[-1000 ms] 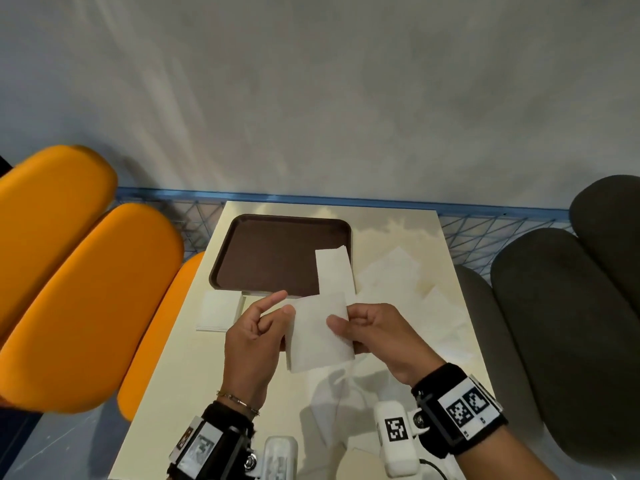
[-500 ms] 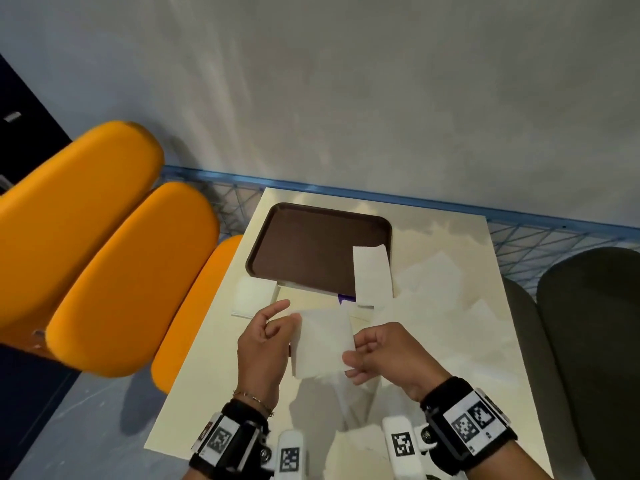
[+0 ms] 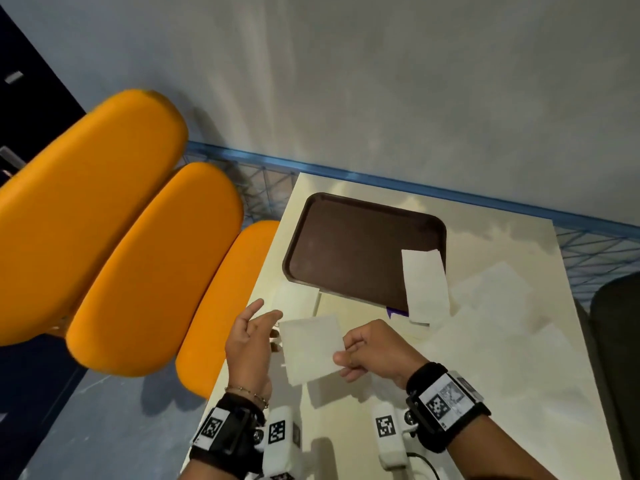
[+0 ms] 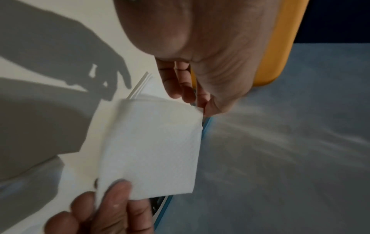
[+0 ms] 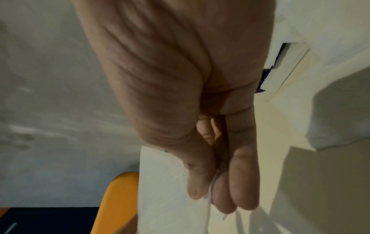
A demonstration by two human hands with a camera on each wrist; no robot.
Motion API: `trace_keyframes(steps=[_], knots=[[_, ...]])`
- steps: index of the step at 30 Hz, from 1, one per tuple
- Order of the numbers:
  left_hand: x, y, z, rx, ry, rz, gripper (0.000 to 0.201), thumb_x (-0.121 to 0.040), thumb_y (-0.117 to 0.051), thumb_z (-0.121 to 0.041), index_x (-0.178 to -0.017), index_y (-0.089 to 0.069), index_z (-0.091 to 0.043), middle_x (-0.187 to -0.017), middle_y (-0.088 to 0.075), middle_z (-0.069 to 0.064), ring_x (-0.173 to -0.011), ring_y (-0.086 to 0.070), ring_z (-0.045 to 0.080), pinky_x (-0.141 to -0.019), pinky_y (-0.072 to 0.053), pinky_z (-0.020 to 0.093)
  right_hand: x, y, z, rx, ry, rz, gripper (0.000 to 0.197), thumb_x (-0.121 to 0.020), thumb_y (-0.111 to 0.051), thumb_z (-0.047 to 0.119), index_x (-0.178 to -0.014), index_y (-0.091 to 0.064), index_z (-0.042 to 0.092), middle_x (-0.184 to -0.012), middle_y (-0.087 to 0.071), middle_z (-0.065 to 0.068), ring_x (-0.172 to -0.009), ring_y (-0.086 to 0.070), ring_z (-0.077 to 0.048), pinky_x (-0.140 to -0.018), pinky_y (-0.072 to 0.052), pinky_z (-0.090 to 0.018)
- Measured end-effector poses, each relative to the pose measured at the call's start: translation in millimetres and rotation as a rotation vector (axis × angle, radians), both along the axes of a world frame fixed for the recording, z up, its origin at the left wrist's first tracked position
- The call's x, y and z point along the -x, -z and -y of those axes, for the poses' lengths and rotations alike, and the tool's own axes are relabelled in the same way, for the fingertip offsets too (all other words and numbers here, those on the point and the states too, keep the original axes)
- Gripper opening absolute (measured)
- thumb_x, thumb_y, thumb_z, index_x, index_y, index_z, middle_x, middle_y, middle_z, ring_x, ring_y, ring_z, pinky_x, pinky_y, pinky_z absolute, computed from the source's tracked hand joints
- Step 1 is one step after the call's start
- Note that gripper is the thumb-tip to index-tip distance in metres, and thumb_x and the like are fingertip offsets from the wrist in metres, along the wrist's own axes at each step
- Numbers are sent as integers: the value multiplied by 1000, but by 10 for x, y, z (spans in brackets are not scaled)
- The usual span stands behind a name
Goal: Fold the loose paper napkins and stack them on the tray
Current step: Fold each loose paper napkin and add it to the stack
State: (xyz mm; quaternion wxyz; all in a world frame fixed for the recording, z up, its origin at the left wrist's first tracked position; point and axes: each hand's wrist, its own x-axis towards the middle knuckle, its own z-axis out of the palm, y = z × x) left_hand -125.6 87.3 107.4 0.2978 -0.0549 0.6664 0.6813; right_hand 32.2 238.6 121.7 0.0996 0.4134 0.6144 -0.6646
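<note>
A folded white napkin (image 3: 310, 348) hangs in the air over the near part of the cream table (image 3: 502, 410). My right hand (image 3: 346, 355) pinches its right edge, thumb on top and fingers beneath, as the right wrist view shows on the napkin (image 5: 170, 190). My left hand (image 3: 266, 318) has its fingers spread and only meets the napkin's left corner; the left wrist view shows the same loose fingers (image 4: 178, 85) beside the napkin (image 4: 152, 145). The brown tray (image 3: 346, 244) lies beyond, with one folded napkin (image 3: 424, 285) across its near right corner.
Several loose napkins (image 3: 495, 306) are spread over the right half of the table. A small folded pile (image 3: 298, 299) lies by the tray's near left corner. Orange chairs (image 3: 145, 258) stand at the left, a dark seat (image 3: 616, 341) at the right, and a blue wire rail (image 3: 588, 247) behind.
The head view has swung left, so the table now sits further right in the picture. My left hand's fingers have loosened from the napkin's edge; the right hand keeps its pinch.
</note>
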Motion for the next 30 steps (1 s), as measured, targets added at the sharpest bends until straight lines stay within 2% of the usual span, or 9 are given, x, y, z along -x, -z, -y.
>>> trace_keyframes(steps=[2, 5, 8, 11, 14, 16, 20, 24, 30], knots=[[207, 94, 31, 37, 28, 36, 42, -94, -77, -27, -133, -63, -30, -104, -72, -4, -92, -65, 17, -76, -55, 38, 155, 92, -27, -16, -5, 32, 10, -92, -80, 5, -94, -76, -4, -85, -79, -19, -82, -80, -28, -74, -65, -32], [426, 222, 54, 108, 289, 136, 53, -87, -82, -44, -132, -59, -28, -119, -72, -4, -109, -68, 19, -83, -57, 39, 360, 218, -66, -8, 22, 24, 11, -93, -79, 8, -93, -75, -2, -82, -79, -17, -77, -78, -23, -79, -65, -37], [568, 425, 43, 192, 487, 169, 30, -84, -86, -33, -108, -80, -17, -105, -81, 4, -98, -72, 24, -85, -60, 41, 540, 376, -78, 15, 113, 25, 16, -93, -80, 12, -97, -75, -2, -89, -78, -23, -73, -76, -24, -77, -63, -43], [693, 655, -36, 264, 401, 120, 13, -88, -84, -21, -99, -83, -14, -97, -81, 9, -83, -71, 23, -73, -60, 37, 697, 586, -88, 5, 154, 71, 19, -91, -81, 17, -95, -76, -1, -84, -78, -21, -70, -72, -23, -71, -61, -40], [805, 824, -187, 366, 344, -37, 7, -86, -86, -20, -90, -81, -18, -78, -79, 4, -70, -67, 18, -63, -57, 33, 845, 828, -86, -21, 150, 145, 23, -85, -84, 30, -79, -76, 10, -70, -75, -8, -63, -66, -21, -64, -56, -36], [873, 940, -280, 431, 359, -136, 7, -84, -86, -23, -87, -80, -21, -69, -77, -2, -67, -67, 15, -65, -56, 29, 942, 964, -87, -38, 185, 180, 27, -80, -85, 36, -69, -71, 16, -62, -70, -3, -58, -59, -22, -61, -50, -35], [988, 1115, -378, 538, 394, -250, 7, -84, -86, -24, -87, -80, -22, -71, -76, -7, -74, -71, 14, -67, -51, 23, 1077, 1108, -91, -95, 252, 215, 23, -82, -88, 30, -73, -72, 16, -67, -75, -5, -56, -60, -19, -58, -51, -32], [995, 1248, -375, 597, 428, -256, 7, -84, -86, -24, -85, -79, -25, -72, -76, -8, -79, -73, 16, -75, -58, 28, 1087, 1197, -66, -155, 210, 275, 23, -79, -87, 36, -78, -75, 17, -72, -79, -3, -63, -71, -19, -71, -65, -40], [989, 1377, -351, 623, 454, -270, 17, -83, -86, -30, -96, -80, -21, -73, -76, -9, -77, -75, 14, -80, -62, 34, 1058, 1242, -69, -181, 205, 305, 24, -77, -88, 40, -81, -73, 21, -73, -79, 1, -78, -80, -26, -80, -67, -46]])
